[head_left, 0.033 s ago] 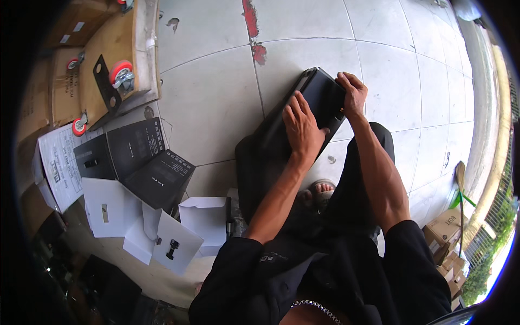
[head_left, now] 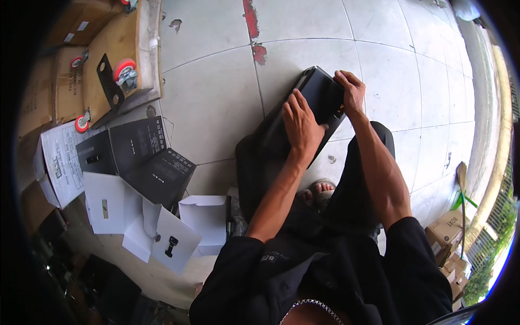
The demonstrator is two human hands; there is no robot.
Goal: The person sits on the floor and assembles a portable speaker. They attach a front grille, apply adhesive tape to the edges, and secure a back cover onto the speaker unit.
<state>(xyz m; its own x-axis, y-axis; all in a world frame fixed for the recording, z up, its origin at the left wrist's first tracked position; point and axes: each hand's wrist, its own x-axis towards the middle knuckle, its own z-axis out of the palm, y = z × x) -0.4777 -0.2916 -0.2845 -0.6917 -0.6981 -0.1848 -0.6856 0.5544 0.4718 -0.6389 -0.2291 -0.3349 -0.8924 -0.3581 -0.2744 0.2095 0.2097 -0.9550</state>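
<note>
A long black box [head_left: 320, 93] with small orange marks on its right side lies tilted across my left thigh, its far end pointing away from me. My left hand [head_left: 304, 127] spans its upper face, fingertips over the left edge and thumb near the right edge. At the far right corner, the curled fingers of my right hand [head_left: 352, 91] grip the rim. I cannot make out what kind of device the box is. Its near end blends into my dark trousers.
Left of me lie an opened black carton [head_left: 135, 149], a white carton [head_left: 205, 216] and white flaps [head_left: 176, 246]. A wooden dolly [head_left: 127, 32] with red casters stands at the far left. Brown cartons [head_left: 447, 230] and a broom [head_left: 462, 176] are by the right wall.
My right hand has shifted slightly left along the box's corner, and more of the orange marks show. The left hand keeps its place on the box.
</note>
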